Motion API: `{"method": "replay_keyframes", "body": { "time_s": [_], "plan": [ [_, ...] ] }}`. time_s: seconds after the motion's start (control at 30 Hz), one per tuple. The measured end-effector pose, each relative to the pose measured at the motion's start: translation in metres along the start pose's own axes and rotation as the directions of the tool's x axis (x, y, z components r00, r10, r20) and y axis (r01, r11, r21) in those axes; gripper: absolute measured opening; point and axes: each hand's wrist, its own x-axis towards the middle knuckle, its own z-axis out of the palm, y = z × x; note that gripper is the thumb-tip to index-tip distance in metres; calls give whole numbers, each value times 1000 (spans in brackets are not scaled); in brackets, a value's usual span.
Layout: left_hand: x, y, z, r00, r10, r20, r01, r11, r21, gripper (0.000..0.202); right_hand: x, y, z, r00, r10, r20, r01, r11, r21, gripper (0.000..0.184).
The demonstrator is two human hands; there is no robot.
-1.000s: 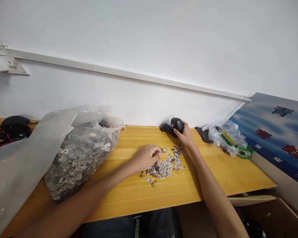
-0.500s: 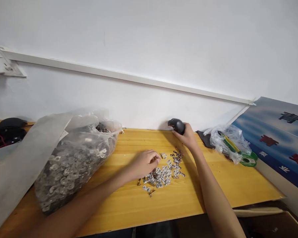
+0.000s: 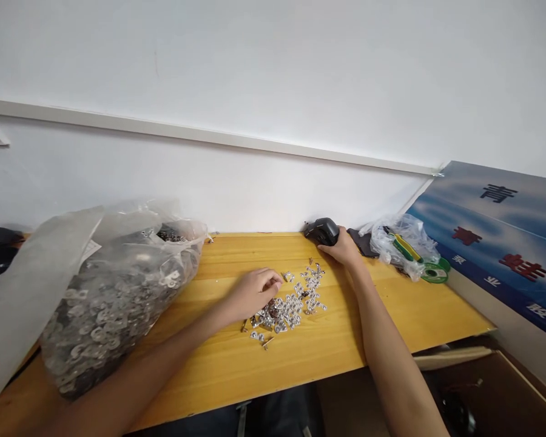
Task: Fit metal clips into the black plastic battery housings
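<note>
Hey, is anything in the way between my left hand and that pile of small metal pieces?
Nothing visible is: your left hand sits right at the edge of the small metal pieces. The plastic bag lies off to its left, not between them.

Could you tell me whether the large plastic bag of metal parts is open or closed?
Open: the clear plastic bag has its mouth gaping near the wall, with metal parts showing through the gap and no tie visible.
</note>
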Motion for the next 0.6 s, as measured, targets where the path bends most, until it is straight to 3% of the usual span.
{"method": "replay_keyframes", "body": {
  "time_s": [0.13, 0.33, 0.47, 0.6],
  "plan": [
    [0, 0, 0, 1000, 12, -2, -12, 1000, -17, 27, -3, -5, 1, 999, 31, -33, -29, 998, 49, 79],
    [1, -5, -1, 1000, 9, 3, -9, 999, -41, 29, -21, -29, -4, 986, 123, -115, -69, 919, 388, 68],
    [2, -13, -2, 1000, -29, 0, 28, 991, -133, 31, -51, -37, -28, 983, 159, -88, -81, 819, 568, 69],
    [4, -16, -2, 999, -32, 3, 32, 983, -181, 33, -101, -31, -68, 975, 208, -78, -116, 776, 620, 66]
  ]
}}
